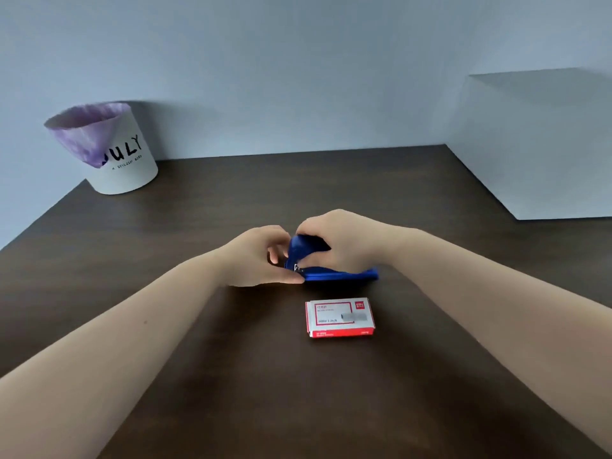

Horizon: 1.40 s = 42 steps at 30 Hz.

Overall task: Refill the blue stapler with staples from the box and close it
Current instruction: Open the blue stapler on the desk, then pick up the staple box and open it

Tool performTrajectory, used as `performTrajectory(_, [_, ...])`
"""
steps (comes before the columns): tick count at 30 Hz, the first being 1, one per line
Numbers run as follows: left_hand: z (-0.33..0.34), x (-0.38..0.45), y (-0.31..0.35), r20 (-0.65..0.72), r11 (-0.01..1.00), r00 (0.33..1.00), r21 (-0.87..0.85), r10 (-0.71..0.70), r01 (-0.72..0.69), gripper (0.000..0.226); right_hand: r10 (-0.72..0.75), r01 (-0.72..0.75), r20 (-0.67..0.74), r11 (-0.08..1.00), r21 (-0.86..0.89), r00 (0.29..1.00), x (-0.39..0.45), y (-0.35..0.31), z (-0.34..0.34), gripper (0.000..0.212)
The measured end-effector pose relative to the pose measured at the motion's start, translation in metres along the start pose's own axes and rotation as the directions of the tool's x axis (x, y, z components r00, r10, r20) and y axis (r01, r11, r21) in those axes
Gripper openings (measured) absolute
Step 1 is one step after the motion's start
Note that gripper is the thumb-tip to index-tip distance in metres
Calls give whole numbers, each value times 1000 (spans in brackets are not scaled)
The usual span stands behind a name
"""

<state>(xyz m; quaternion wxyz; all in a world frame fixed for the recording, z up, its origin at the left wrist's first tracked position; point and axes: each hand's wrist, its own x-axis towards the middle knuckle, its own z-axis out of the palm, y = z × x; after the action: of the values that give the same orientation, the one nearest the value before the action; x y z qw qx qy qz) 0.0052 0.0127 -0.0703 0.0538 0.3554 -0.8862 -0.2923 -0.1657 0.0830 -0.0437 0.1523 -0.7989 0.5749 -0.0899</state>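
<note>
Table [430,376]: dark wood, carrying everything under both hands. Bin [112,150]: white, purple-lined, sitting well beyond the left hand [256,256]. Box [340,318]: red and white, lying shut just nearer than the hands. Stapler [334,274]: blue, resting between the hands, top arm tilting up. Left hand is pinching the hinge end; right hand [341,241] is gripping the raised top. Step, as judged: opening the stapler. Next move is likely calling for swinging the top fully back, then opening the box.
</note>
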Motion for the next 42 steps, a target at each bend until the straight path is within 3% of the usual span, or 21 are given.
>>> performTrajectory(5, [10,-23,1,-130,997,992,79,-6,16,32,56,-45,-137,996,83,989,-13,-18,13,25])
performTrajectory(9, [13,-38,5,-198,988,980,147,-7,37,29,123,-59,-345,980,191,930,-36,-27,-3,27])
performTrajectory(11, [13,-42,4,-186,984,982,169,-21,53,32,172,-92,-379,971,221,909,-51,-24,-18,30])
performTrajectory(14, [12,-44,-1,-177,981,984,182,-37,70,34,246,-157,-380,955,251,892,-74,-2,-34,31])
performTrajectory(17, [11,-45,-2,-189,987,981,147,-33,61,33,338,-193,-340,898,396,878,-99,29,-34,23])
performTrajectory(21, [8,-45,-5,-184,991,982,119,-34,57,35,405,-339,-217,896,287,888,-118,58,-5,23])
performTrajectory(24, [5,-43,-9,-175,992,983,103,-57,76,35,408,-315,-239,884,346,881,-116,67,9,23])
performTrajectory(31, [8,-44,-18,-212,991,975,103,-61,85,42,389,-320,-220,901,293,894,-107,67,10,27])
performTrajectory(37, [14,-69,18,-443,998,895,11,54,-54,30,381,-278,-297,900,335,876,-109,55,7,43])
performTrajectory(39, [24,-78,36,-387,992,914,57,122,-109,44,376,-264,-344,906,330,860,-108,52,6,45])
performTrajectory(42, [45,-80,48,-199,944,957,295,209,-144,70,376,-256,-386,910,328,843,-107,47,4,38])
